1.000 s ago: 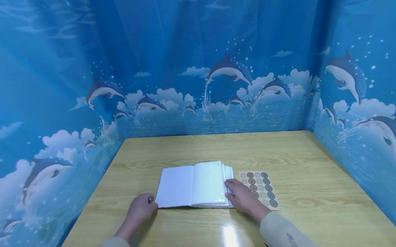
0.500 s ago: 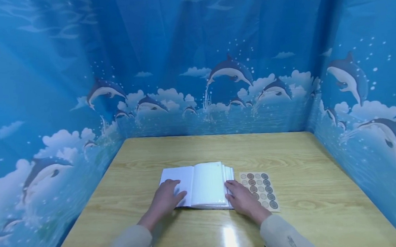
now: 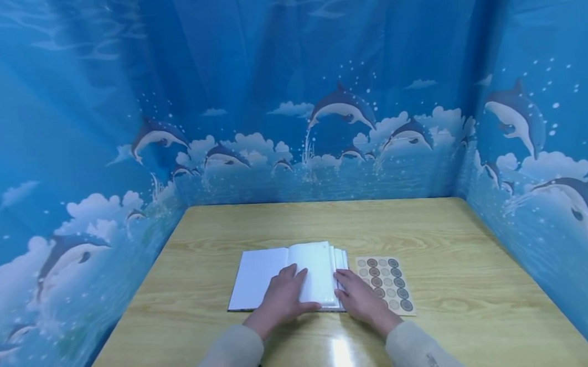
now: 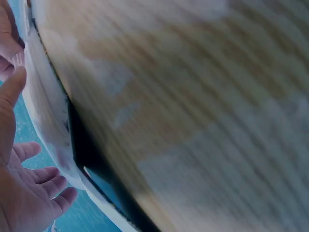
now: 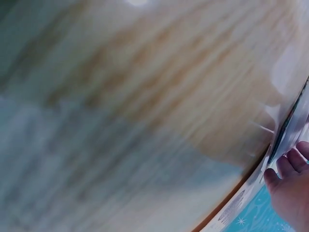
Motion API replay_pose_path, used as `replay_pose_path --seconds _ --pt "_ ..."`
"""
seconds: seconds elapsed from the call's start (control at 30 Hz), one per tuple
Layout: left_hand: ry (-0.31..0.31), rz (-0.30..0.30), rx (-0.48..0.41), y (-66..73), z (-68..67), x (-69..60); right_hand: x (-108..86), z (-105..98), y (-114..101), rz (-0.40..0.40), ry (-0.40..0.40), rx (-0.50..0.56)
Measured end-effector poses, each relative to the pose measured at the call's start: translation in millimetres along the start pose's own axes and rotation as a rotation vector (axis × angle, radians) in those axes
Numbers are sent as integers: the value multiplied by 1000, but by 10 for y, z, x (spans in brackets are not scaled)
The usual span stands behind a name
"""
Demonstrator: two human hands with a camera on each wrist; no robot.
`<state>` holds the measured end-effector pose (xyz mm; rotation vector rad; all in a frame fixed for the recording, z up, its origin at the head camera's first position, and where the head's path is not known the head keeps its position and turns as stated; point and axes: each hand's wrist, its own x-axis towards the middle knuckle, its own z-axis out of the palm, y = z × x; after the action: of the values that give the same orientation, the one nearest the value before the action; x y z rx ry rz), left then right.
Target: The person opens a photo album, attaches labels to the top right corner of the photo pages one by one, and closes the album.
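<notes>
An open album [image 3: 259, 277] with white pages and clear sleeves lies on the table in the head view. The left hand [image 3: 282, 295], fingers spread, rests over its middle, with the thumb reaching right along the near edge. In the left wrist view that hand [image 4: 29, 193] shows loose, parted fingers beside the album's edge [image 4: 46, 82]. At the album's right side the right hand [image 3: 362, 299] touches the stepped page edges with thumb and fingertips. The right wrist view shows this hand [image 5: 292, 188] with relaxed fingers at the album's edge [image 5: 289, 121]; its thumb is hidden there.
A sheet of round brown and pale stickers [image 3: 391, 281] lies right of the album, partly under the right hand. The wood-grain table [image 3: 216, 226] is walled at the back and sides by a blue dolphin-print curtain [image 3: 249, 97].
From the album's left edge, the left hand has swept right across the left page to the middle pages, its fingers spreading. The right hand has stayed at the page edges.
</notes>
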<state>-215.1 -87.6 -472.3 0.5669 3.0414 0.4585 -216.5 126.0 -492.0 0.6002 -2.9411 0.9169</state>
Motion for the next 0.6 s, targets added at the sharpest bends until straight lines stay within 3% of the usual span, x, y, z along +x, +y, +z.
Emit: replay_pose_path --seconds 0.33,0.6 --pt "21 43 10 -38 91 -30 -50 -4 -23 -3 -24 23" --pt "19 60 -23 -61 62 -24 -61 -51 -5 -13 -66 -74"
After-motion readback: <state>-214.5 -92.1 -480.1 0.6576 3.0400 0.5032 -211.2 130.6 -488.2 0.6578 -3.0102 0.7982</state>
